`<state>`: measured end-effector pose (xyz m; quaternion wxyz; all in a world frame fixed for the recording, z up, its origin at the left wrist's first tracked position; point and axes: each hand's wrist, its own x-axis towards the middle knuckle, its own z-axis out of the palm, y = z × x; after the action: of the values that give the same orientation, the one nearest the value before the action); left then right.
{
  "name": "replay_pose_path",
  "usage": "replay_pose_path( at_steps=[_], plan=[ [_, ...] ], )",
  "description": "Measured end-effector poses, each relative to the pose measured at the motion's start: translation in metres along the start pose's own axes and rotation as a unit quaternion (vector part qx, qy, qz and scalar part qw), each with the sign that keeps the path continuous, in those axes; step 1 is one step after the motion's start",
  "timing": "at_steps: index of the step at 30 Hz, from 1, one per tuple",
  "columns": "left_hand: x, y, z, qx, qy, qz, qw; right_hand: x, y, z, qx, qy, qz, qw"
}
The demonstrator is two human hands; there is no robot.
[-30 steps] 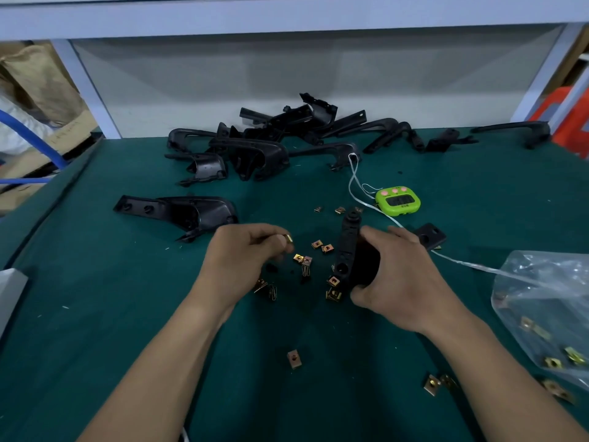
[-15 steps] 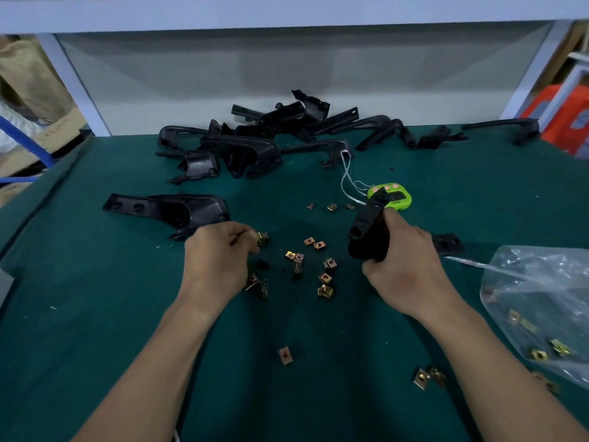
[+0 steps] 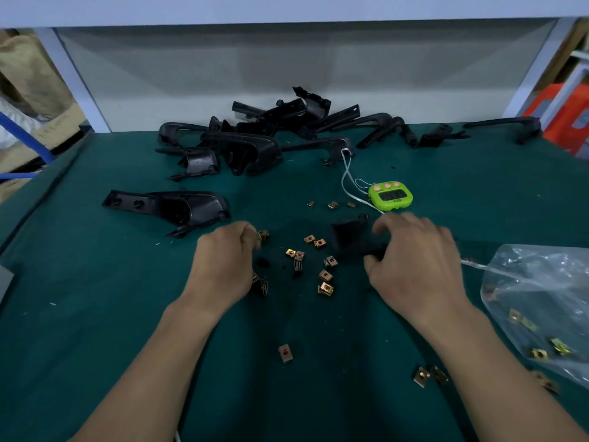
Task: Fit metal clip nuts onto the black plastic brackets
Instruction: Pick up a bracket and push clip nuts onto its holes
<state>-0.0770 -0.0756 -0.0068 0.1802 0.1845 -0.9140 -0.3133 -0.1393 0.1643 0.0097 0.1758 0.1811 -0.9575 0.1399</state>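
My left hand (image 3: 224, 260) pinches a brass clip nut (image 3: 263, 234) at its fingertips, just above the green mat. My right hand (image 3: 414, 260) grips a black plastic bracket (image 3: 349, 239), which looks blurred and lies low, nearly flat, pointing left. Between the two hands several loose clip nuts (image 3: 325, 275) lie scattered on the mat. A long black bracket (image 3: 169, 207) lies to the left of my left hand.
A heap of black brackets (image 3: 271, 132) fills the back of the green table (image 3: 95, 314). A green timer (image 3: 390, 196) with a white cord sits behind my right hand. A clear bag (image 3: 541, 301) holding clip nuts lies at the right. More nuts (image 3: 285, 353) lie nearer me.
My right hand has tipped the bracket from upright down towards the mat and turned it leftwards. My left hand keeps its clip nut and has barely moved.
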Motion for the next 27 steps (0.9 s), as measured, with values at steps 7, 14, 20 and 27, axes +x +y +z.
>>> replay_pose_path(
  at_steps=[7,14,20,27],
  plan=[
    [0.0,-0.003,0.003,0.002,-0.042,-0.001,0.999,-0.011,-0.029,0.001,0.18,-0.212,-0.073,0.958],
    [-0.016,0.021,0.004,-0.055,-0.046,0.063,0.995,-0.007,-0.021,0.011,0.324,-0.177,0.024,0.929],
    [-0.035,0.045,0.015,-0.155,-0.082,0.085,0.981,-0.004,-0.024,0.004,0.542,-0.21,0.112,0.806],
    [-0.035,0.045,0.019,-0.209,-0.087,0.061,0.972,-0.005,-0.026,0.002,0.547,-0.222,0.12,0.798]
  ],
)
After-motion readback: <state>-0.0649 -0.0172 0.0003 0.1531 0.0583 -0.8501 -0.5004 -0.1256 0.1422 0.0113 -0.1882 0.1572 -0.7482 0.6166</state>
